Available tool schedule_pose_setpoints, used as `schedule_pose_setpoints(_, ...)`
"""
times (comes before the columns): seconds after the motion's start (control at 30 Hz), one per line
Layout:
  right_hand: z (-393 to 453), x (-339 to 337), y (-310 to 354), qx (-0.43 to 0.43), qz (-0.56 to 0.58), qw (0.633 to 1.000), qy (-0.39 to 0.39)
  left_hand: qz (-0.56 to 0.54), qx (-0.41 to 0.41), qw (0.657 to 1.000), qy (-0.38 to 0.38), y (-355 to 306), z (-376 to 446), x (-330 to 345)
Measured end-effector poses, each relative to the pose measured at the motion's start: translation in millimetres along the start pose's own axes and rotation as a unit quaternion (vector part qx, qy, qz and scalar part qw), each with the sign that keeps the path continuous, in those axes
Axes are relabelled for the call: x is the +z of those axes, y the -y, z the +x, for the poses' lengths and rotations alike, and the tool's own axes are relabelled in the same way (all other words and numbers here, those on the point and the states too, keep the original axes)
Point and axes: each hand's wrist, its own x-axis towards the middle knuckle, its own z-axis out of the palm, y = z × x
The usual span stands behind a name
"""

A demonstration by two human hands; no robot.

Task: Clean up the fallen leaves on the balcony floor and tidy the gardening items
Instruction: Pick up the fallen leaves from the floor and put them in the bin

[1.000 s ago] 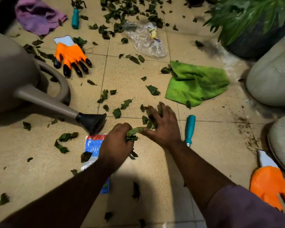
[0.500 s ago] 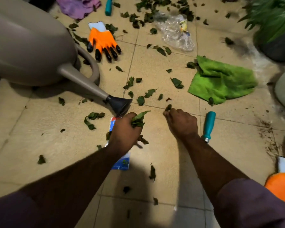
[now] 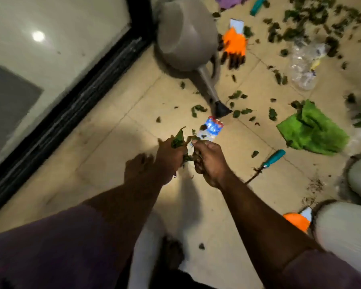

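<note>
My left hand grips a bunch of green leaves above the tiled floor, and my right hand is curled round more leaves right beside it, the two hands almost touching. Just beyond them lies a blue and white packet. Loose leaves dot the floor past it, and a dense scatter of leaves covers the far right. The grey watering can lies at the top with its spout's black rose pointing toward the packet.
An orange glove lies by the can; a second orange glove is at lower right beside pale sacks. A green cloth, a teal-handled tool, a clear plastic bag and a black door frame on the left.
The view has swung left, bringing the door frame in. My right hand left the floor with leaves and came up against my left hand, which still holds its bunch.
</note>
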Motion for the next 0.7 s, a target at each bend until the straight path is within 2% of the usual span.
schedule_pose_setpoints(0.2,-129,115,0,0.068,-0.115,0.979,0.154,-0.163,-0.079,0.977,-0.112,22,-137,-131)
schedule_pose_setpoints(0.3,-180,194,-26,0.089,-0.176,0.948,0.251,-0.247,-0.104,0.944,-0.191,63,-192,-205)
schedule_pose_setpoints(0.47,-249,333,-112,0.099,-0.281,0.870,0.393,-0.360,-0.128,0.857,-0.344,166,-275,-325)
schedule_pose_setpoints(0.57,-291,408,-176,0.097,-0.326,0.828,0.445,-0.411,-0.127,0.792,-0.433,236,-318,-389)
schedule_pose_setpoints(0.63,-322,450,-217,0.098,-0.350,0.814,0.453,-0.448,-0.123,0.739,-0.488,282,-344,-427)
schedule_pose_setpoints(0.7,-343,483,-259,0.088,-0.377,0.813,0.434,-0.480,-0.127,0.700,-0.513,325,-362,-456)
